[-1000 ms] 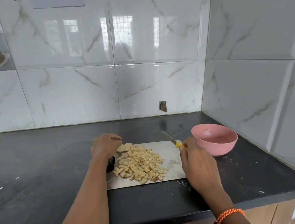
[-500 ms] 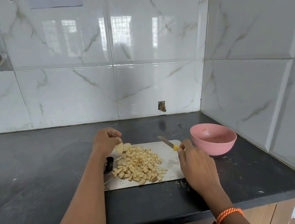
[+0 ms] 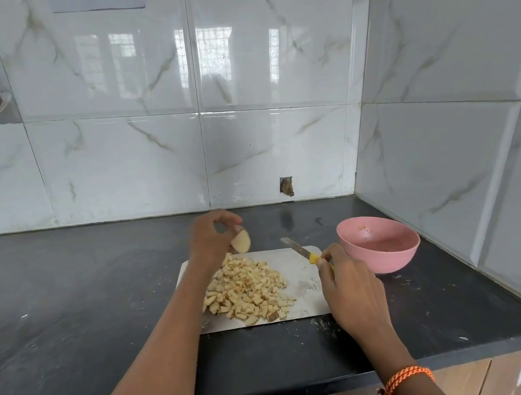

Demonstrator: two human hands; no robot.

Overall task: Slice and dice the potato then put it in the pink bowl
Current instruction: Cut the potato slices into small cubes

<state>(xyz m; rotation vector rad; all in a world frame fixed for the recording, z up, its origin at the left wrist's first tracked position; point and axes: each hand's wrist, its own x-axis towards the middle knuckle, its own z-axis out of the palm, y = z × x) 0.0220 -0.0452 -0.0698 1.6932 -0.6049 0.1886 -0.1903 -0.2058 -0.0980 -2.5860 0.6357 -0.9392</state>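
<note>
Pink bowl (image 3: 379, 244) at right holds only specks; diced potato (image 3: 249, 289) heaped on board (image 3: 302, 282); left hand (image 3: 211, 239) pinches potato piece (image 3: 241, 241), right hand (image 3: 351, 285) grips knife (image 3: 300, 252).

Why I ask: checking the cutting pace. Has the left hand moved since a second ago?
Yes. The left hand has lifted a potato piece off the cutting board, up toward the back wall.

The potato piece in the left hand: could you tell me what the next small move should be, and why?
Probably set the potato piece flat on the cutting board beside the diced pile: the left hand pinches it uncut above the board, and the right hand holds the knife.
</note>
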